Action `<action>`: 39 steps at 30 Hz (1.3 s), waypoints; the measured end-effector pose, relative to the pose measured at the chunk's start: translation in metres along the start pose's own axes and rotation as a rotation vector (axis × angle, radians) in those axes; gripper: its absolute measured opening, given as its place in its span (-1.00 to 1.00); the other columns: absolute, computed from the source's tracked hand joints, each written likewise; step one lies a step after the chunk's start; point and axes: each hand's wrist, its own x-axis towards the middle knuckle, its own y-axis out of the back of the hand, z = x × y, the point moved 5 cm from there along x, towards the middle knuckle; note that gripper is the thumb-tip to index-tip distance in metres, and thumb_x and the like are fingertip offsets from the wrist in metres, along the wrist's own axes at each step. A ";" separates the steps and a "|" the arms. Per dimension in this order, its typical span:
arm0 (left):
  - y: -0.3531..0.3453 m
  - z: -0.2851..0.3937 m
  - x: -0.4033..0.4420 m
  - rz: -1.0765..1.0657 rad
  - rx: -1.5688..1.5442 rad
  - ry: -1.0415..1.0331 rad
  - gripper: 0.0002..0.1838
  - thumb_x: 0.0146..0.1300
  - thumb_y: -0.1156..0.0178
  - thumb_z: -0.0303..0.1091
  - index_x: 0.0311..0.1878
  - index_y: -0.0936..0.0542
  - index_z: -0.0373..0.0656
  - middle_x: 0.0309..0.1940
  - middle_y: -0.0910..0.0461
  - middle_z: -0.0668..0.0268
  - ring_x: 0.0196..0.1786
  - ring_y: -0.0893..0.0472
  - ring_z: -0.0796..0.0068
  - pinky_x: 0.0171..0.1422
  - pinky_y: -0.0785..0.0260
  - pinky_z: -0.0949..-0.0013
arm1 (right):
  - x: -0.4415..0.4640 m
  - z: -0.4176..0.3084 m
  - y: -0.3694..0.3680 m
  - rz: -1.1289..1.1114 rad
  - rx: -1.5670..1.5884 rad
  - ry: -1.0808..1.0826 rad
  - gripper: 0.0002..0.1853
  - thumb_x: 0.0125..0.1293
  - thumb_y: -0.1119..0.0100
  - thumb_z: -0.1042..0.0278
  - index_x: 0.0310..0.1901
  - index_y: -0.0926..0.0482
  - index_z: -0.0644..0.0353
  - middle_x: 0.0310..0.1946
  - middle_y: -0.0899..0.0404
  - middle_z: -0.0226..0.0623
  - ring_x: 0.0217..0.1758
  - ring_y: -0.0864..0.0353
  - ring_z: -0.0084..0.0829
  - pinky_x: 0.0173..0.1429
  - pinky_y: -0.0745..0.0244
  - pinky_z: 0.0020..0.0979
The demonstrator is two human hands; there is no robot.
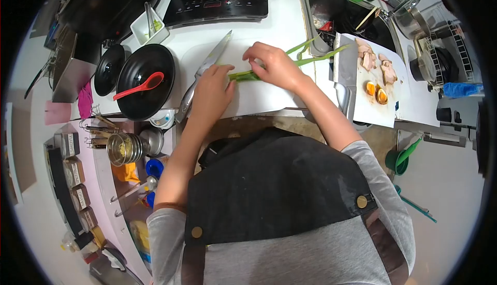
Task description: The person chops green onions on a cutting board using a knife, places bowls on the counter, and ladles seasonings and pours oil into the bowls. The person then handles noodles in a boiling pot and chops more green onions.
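A bunch of green onions (244, 76) lies across the white cutting board (259, 100), its long leaves trailing to the right toward the sink. My left hand (212, 89) is at the cut end of the bunch, thumb and fingers apart on either side of it. Over the stalks, my right hand (274, 66) arches with curved fingers and a gap between thumb and forefinger; its palm side is hidden. A large kitchen knife (213, 56) lies on the board left of the onions, blade pointing away, its handle partly behind my left wrist.
Left stands a black plate (135, 73) with a red spoon (150, 81); behind it, a white square bowl (149, 28). An induction cooker (217, 9) carries a pot. At right are the sink (306, 5) and a white board (374, 110) with meat pieces and halved eggs (382, 96).
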 end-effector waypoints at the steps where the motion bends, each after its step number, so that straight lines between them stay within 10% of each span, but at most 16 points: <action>1: -0.002 0.000 0.002 -0.030 -0.001 -0.018 -0.69 0.10 -0.29 -0.43 -0.05 -0.60 -0.17 -0.15 -0.57 0.11 -0.01 -0.54 0.08 0.06 -0.43 0.14 | 0.002 0.000 0.003 -0.008 -0.003 -0.009 -0.79 0.09 -0.21 0.56 -0.19 -0.61 0.23 -0.25 -0.61 -0.21 -0.13 -0.57 -0.16 0.02 -0.51 -0.24; 5: -0.011 -0.003 0.009 -0.090 0.075 -0.051 -0.76 0.15 -0.28 -0.39 -0.09 -0.65 -0.13 -0.22 -0.62 0.17 -0.09 -0.58 0.11 0.02 -0.42 0.14 | -0.003 0.016 -0.012 -0.254 -0.128 -0.004 -0.67 0.11 -0.22 0.53 -0.03 -0.62 0.25 -0.15 -0.63 -0.14 0.02 -0.50 -0.11 0.16 -0.43 -0.20; 28: -0.001 -0.020 0.021 -0.043 -0.344 0.268 -0.82 0.22 -0.27 -0.40 -0.16 -0.69 -0.27 -0.40 -0.70 0.22 -0.29 -0.66 0.56 -0.17 -0.46 0.45 | -0.034 0.014 -0.002 0.042 -0.229 0.082 -0.97 0.11 -0.19 0.50 -0.38 -0.58 0.18 -0.38 -0.59 -0.29 -0.18 -0.59 -0.24 -0.14 -0.54 -0.25; 39: -0.022 -0.008 0.009 -0.166 -0.126 0.125 -0.81 0.20 -0.26 -0.43 -0.15 -0.63 -0.30 -0.28 -0.69 0.07 -0.25 -0.68 0.19 -0.12 -0.48 0.27 | -0.053 0.015 -0.007 0.183 -0.265 0.039 -0.93 0.15 -0.25 0.42 -0.36 -0.60 0.21 -0.41 -0.61 -0.23 -0.25 -0.61 -0.20 -0.14 -0.54 -0.24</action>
